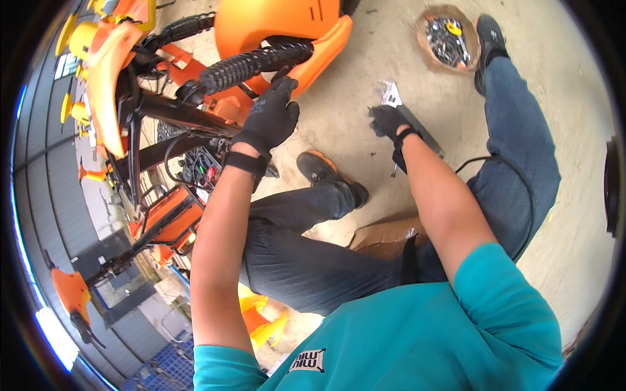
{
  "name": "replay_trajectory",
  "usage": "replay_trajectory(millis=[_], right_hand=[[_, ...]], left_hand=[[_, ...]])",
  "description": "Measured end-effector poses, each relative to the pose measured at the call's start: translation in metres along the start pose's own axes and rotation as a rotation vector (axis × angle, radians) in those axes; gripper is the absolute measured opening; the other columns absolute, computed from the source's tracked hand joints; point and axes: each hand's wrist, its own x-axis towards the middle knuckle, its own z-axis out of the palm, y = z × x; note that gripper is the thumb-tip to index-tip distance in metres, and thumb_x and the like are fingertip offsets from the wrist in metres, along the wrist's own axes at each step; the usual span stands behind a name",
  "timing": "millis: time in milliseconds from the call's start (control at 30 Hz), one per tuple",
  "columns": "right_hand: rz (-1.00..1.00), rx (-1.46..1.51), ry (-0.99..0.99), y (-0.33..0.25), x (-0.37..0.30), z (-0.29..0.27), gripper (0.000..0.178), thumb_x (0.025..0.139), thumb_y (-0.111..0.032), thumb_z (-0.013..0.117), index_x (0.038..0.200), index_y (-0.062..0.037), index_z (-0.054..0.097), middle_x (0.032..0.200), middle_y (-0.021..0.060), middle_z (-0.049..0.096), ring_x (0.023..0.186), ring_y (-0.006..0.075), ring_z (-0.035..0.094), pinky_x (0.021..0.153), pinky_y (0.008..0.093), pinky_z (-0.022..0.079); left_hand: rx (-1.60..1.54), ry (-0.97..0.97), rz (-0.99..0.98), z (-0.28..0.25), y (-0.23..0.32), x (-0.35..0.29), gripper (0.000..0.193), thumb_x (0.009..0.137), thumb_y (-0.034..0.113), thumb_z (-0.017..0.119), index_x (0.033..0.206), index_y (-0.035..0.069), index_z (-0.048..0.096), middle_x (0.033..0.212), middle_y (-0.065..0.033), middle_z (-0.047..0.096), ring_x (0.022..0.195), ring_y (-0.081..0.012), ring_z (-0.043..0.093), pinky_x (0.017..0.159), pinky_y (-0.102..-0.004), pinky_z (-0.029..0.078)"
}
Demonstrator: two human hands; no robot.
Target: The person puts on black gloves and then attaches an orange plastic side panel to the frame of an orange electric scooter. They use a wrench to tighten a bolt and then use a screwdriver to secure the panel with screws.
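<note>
My left hand [268, 120], in a black glove, reaches up to the lower edge of an orange body panel [329, 55]. Its fingers are bent at the panel edge, close below a black coil-spring shock absorber [251, 65]; what they grip is hidden. My right hand [388, 122], also gloved, is closed above the floor, and I cannot make out what is in it. Just beyond its fingers lies a small clear plastic bag [390, 93]. A long grey object [424, 133] lies beside and partly under the right wrist.
An orange vehicle with a black tube frame [134, 156] fills the left side. An open bag of loose bolts and hardware [448, 42] stands by my right shoe [490, 39]. Brown cardboard [385, 236] lies between my legs. A black cable [521, 179] crosses my right leg.
</note>
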Motion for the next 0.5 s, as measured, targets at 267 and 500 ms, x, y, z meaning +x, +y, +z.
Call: replay_trajectory(millis=[267, 500], right_hand=[[0.003, 0.079, 0.047, -0.020, -0.012, 0.002, 0.019, 0.093, -0.021, 0.055, 0.096, -0.0020, 0.056, 0.073, 0.0132, 0.065, 0.053, 0.0197, 0.061, 0.048, 0.0344, 0.052], [-0.073, 0.058, 0.027, -0.038, -0.013, 0.005, 0.017, 0.093, -0.018, 0.056, 0.094, -0.0011, 0.056, 0.072, 0.0117, 0.063, 0.055, 0.0175, 0.059, 0.049, 0.0330, 0.051]], left_hand=[[0.200, 0.124, -0.032, 0.021, -0.020, 0.003, 0.051, 0.079, 0.008, 0.060, 0.127, -0.002, 0.050, 0.131, -0.0247, 0.052, 0.114, -0.0398, 0.054, 0.096, -0.0444, 0.046], [0.191, 0.183, -0.059, 0.030, -0.024, 0.006, 0.043, 0.077, 0.010, 0.061, 0.119, 0.004, 0.053, 0.132, -0.0195, 0.053, 0.112, -0.0403, 0.055, 0.092, -0.0471, 0.047]])
